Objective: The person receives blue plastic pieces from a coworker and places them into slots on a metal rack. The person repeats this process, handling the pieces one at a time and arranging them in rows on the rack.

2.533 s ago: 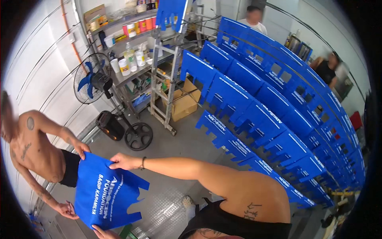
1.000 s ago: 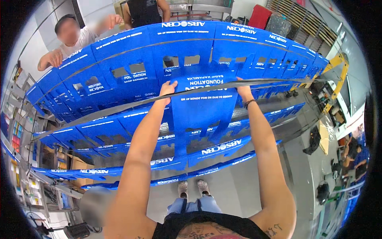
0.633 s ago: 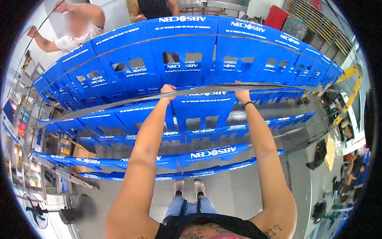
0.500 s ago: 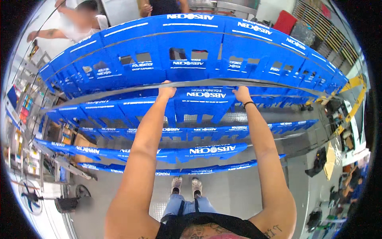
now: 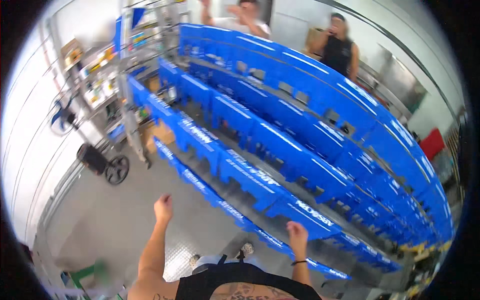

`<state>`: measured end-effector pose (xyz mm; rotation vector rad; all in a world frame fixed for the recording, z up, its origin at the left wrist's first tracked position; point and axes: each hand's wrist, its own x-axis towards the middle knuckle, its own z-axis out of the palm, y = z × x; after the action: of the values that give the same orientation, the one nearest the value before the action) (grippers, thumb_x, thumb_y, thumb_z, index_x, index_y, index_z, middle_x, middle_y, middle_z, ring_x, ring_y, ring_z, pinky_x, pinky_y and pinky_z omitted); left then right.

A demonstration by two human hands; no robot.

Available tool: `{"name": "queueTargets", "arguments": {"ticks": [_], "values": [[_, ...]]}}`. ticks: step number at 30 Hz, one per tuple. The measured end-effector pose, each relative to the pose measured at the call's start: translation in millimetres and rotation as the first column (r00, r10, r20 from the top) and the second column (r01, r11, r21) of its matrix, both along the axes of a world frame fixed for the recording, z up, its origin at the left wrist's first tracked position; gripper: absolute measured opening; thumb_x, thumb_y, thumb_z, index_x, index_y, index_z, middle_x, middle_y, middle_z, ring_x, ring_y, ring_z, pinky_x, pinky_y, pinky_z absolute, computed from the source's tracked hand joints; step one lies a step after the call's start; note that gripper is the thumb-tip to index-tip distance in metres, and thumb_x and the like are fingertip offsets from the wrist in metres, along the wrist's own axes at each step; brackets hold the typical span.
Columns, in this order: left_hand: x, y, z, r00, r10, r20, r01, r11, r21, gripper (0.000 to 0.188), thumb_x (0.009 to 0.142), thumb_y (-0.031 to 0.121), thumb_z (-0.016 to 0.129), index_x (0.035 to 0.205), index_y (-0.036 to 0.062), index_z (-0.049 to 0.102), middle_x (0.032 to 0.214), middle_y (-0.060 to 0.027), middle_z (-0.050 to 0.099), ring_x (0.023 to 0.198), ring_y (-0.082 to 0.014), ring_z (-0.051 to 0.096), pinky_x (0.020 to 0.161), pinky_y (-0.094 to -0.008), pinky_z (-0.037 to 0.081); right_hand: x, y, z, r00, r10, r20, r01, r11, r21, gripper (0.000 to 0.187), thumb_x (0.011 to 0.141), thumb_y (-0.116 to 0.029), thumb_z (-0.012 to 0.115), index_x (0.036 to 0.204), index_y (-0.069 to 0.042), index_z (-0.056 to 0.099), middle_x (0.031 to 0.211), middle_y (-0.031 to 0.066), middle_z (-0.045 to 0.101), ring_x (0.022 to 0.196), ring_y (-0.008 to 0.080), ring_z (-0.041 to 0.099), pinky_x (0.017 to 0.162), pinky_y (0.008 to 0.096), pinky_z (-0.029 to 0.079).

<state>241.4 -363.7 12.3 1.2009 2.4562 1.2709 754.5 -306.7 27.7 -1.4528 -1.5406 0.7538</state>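
Blue printed bags hang side by side in several long rows, running from the upper left to the lower right. My left hand (image 5: 163,207) is over the grey floor, apart from the bags, its fingers curled in with nothing visible in them. My right hand (image 5: 297,233) is in front of a blue bag (image 5: 305,214) in one of the nearer rows. Its fingers are loosely bent and slightly apart, and I see nothing held; whether it touches the bag I cannot tell. Below my hands, the nearest row of bags (image 5: 227,209) hangs low.
Beyond the rows stand two people, one in a white top (image 5: 260,27) and one in a black sleeveless top (image 5: 336,52). At the left are a metal shelf (image 5: 102,97) with small goods, a cardboard box (image 5: 157,135) and a wheeled black object (image 5: 117,169). A red item (image 5: 432,145) lies far right.
Both hands have let go of the blue bag they gripped at its upper edge and come down toward me. My view has turned left, so the rows now slant across it.
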Motion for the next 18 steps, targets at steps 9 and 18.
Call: {"name": "queueTargets", "arguments": {"ticks": [9,18], "values": [[-65.9,-538.5,-204.8,0.96,0.278,0.036,-0.045,0.279,-0.959,0.03,0.079,0.023,0.058,0.101,0.007,0.069,0.114,-0.0173,0.062,0.111,-0.0335,0.057,0.093,-0.0431,0.047,-328.0,-62.4,1.3,0.289,0.953,0.091,-0.932,0.302,-0.199,0.028,0.082,-0.017,0.067,0.108,-0.005,0.065,0.102,0.0142,0.065,0.089,0.0246,0.065,0.078,0.0338,0.051],[34.9,-659.5,-180.7,0.26,0.934,0.246,-0.443,0.341,-0.829,0.029,0.079,0.027,0.066,0.102,0.0092,0.07,0.103,-0.0168,0.067,0.101,-0.0325,0.063,0.088,-0.0397,0.05,-567.0,-184.3,21.2,-0.177,0.984,-0.009,-0.923,-0.169,-0.345,0.03,0.08,-0.01,0.069,0.109,-0.004,0.064,0.104,0.0099,0.066,0.087,0.0169,0.064,0.079,0.0295,0.051]]}}
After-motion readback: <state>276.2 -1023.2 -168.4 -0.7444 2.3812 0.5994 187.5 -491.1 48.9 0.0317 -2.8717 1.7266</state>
